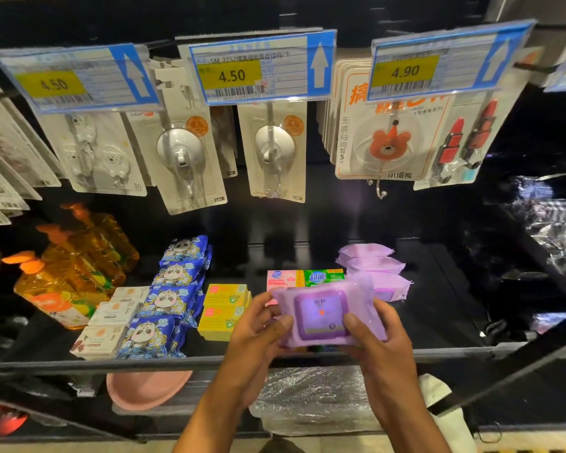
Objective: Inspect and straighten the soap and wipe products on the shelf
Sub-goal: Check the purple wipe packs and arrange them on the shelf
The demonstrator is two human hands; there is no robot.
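Both hands closest to camera: left hand (258, 325) and right hand (379, 335), fingers (268, 305) of each curled round ends of purple wipe pack (321, 317), lid up. Pack held just above shelf (406, 351) front edge. Behind pack: pink and green soap boxes (304, 277). Behind-right of pack: row of matching purple packs (373, 264). Left of pack: yellow soap boxes (224, 310). Risk: pack lowered carelessly likely knocks soap boxes askew.

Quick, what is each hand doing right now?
Left hand: closed, holding the left end of the soft purple plastic pack of wipes.
Right hand: closed, holding the right end of the same pack.
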